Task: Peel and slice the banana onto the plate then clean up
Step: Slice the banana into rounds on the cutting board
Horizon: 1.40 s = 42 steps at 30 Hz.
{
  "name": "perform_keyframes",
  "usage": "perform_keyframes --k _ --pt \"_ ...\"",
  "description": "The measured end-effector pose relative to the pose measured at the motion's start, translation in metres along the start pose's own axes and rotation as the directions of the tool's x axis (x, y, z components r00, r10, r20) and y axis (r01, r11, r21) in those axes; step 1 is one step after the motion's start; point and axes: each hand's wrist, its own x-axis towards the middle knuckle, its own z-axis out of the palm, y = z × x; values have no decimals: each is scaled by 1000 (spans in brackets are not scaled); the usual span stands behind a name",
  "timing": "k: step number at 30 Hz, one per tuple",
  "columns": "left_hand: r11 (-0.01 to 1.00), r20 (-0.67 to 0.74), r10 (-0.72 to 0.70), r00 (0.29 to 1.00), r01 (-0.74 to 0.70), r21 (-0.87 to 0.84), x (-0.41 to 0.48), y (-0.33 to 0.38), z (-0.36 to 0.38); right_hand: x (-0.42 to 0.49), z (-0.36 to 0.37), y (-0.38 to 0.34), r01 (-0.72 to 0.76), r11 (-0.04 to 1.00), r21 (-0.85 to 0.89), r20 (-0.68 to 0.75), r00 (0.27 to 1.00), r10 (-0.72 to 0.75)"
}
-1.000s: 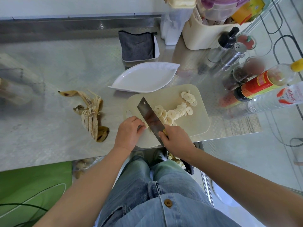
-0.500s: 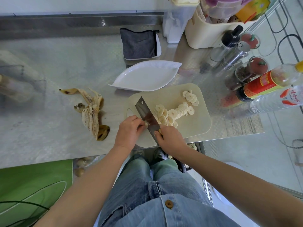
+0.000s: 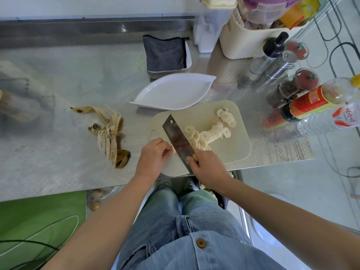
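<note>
A cream cutting board (image 3: 235, 147) lies at the counter's front edge with several banana slices (image 3: 210, 133) in a row on it. My right hand (image 3: 208, 168) grips the handle of a cleaver (image 3: 177, 139), its blade standing on the board just left of the slices. My left hand (image 3: 153, 158) pinches the last small banana end against the blade's left side; that piece is mostly hidden by my fingers. A white leaf-shaped plate (image 3: 173, 92) sits bare just behind the board. The banana peel (image 3: 109, 135) lies on the counter to the left.
A grey cloth (image 3: 164, 53) on a white tray sits behind the plate. Bottles, shakers and spice jars (image 3: 303, 88) crowd the right side, with a cream storage bin (image 3: 245, 41) at the back. The steel counter edge runs just below my hands.
The cleaver and my right hand have shifted slightly left along the banana, closing on my left fingers. The slice row has grown a little. My left hand has barely moved.
</note>
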Motion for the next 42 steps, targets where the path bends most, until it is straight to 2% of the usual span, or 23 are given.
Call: perform_keyframes --k 12,18,22,27,34,42 --pt "1000 -15 1 1000 0 24 1 1 1 12 15 -7 -52 998 25 30 998 51" --pt "1000 -12 1 1000 -1 19 2 1 0 16 14 -7 -13 1000 -21 10 1000 13" --pt "1000 -11 -21 1000 21 6 -2 1 -1 9 4 -2 -17 1000 -15 -28 999 16" --pt "998 -33 -55 998 56 40 -3 3 1 0 -2 -1 16 999 -45 -10 1000 -17" --pt "982 -84 -184 979 186 16 -7 7 2 -1 1 -5 33 999 -28 8 999 -33" --pt "981 -109 -191 975 193 8 -5 5 8 4 4 -7 27 998 -55 33 999 -25"
